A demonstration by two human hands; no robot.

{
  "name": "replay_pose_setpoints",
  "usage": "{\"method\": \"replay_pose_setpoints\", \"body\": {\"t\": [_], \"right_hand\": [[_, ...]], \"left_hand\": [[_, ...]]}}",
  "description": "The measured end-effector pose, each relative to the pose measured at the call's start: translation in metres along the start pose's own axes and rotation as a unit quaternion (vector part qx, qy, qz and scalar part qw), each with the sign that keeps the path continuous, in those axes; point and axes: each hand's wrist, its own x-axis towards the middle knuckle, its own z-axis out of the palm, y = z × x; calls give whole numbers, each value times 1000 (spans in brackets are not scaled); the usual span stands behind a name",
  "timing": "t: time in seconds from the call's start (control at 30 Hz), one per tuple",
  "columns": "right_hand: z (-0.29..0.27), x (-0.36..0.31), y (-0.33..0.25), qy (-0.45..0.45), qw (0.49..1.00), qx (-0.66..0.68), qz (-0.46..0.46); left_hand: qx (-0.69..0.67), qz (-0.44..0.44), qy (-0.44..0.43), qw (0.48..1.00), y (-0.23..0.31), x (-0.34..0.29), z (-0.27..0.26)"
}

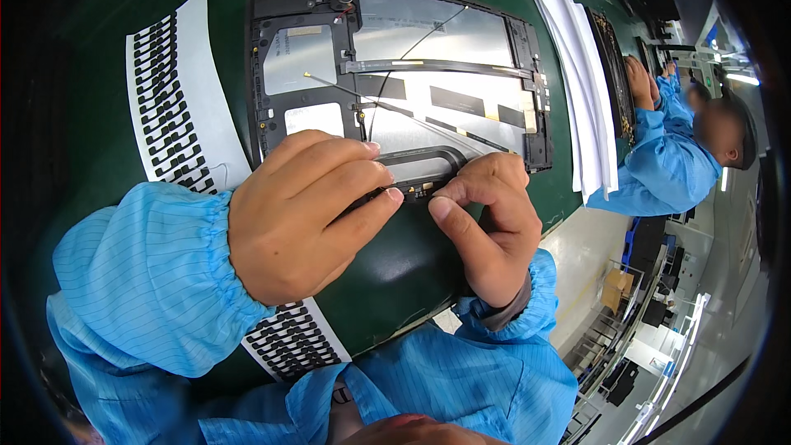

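From where I stood, the work looked to be at a fine stage, with the fingers busy at the near edge of a black-framed housing [420, 92]. It lay on the green desk [395, 255] directly before the person, its inner side facing up. The left hand [301, 214] reached over the near left part of the frame, fingertips drawn close together at the rim; I could not tell whether anything was caught between them. The right hand [494, 227] curled at the same edge, thumb and bent forefinger nearly meeting, and whatever that grip held, if anything, was too small to make out. To my eye, the next move called for a light touch and a steady frame, with care for the thin black cable [418, 44] crossing the silver plates. One white sheet with rows of black tabs [169, 99] lay to the left, a second tabbed sheet [295, 338] lay near the left cuff, and a stack of white paper [573, 82] sat beyond the housing's right side.
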Motion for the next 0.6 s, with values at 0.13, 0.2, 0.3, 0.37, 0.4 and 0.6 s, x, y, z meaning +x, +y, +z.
{"method": "replay_pose_setpoints", "body": {"t": [0.13,0.2,0.3,0.37,0.4,0.6], "right_hand": [[1,1,0,5,1000,-3,-1],[0,1,-1,4,1000,-9,1],[1,1,-2,12,999,-36,-7],[1,0,-2,21,998,-59,-16],[1,-1,-1,32,997,-61,-23],[0,-4,-3,87,996,1,6]], "left_hand": [[37,6,-27,999,3,3,-1],[51,8,-32,998,3,4,1],[86,19,-29,996,3,5,2],[111,22,-40,993,4,6,1],[111,23,-39,993,4,6,1],[114,24,-45,992,4,6,1]]}}
